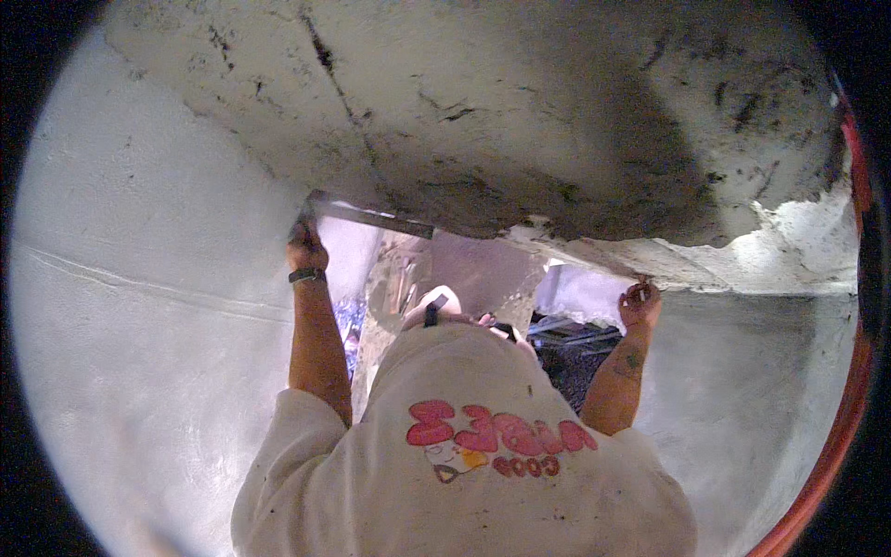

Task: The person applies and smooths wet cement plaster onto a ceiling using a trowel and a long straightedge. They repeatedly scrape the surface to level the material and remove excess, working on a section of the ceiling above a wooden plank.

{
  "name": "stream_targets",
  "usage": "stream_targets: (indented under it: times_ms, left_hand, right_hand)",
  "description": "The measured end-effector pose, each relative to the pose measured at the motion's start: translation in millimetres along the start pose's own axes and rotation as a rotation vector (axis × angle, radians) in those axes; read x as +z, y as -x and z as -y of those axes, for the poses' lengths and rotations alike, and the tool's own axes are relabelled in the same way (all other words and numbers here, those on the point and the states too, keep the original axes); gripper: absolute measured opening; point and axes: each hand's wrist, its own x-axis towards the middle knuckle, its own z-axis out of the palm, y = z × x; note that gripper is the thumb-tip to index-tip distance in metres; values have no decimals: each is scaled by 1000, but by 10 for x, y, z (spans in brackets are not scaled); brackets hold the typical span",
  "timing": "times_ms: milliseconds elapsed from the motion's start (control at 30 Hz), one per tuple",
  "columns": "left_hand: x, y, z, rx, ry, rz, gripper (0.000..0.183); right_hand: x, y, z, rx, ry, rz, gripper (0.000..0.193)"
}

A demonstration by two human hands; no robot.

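Observation:
My left hand [307,245], with a dark band at its wrist, is raised and closed at the left end of a plastering trowel [394,223]. Its long, flat blade is seen nearly edge-on, against the lower edge of a grey, rough-plastered surface [464,121]. Dark streaks and pits mark that plaster. My right hand [639,304] is raised beside the pale lower edge of the same surface, its fingers curled in. Whether something small sits in those fingers is too blurred to tell.
A smooth pale grey wall [139,278] curves along the left, and another grey wall [742,390] stands at the right. Red edging [840,418] runs down the far right. Below, between my arms, dark piled material [571,357] lies on the floor.

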Motion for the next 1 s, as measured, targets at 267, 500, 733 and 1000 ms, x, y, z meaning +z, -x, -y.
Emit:
stream_targets:
  times_ms: [267,500,733,1000]
  left_hand:
    - [392,222,-148,-77,406,-147,29]
    - [401,180,-190,20,-46,-118,34]
    - [289,244,-114,423,-733,-10,25]
    - [268,363,-306,390,-1695,309,42]
  right_hand:
    - [37,169,150,57,34,-77,12]
    - [40,35,140,70,-93,-152,8]
    - [-22,-122,94,-22,-329,-48,5]
    - [-524,-632,140,-13,-462,-77,14]
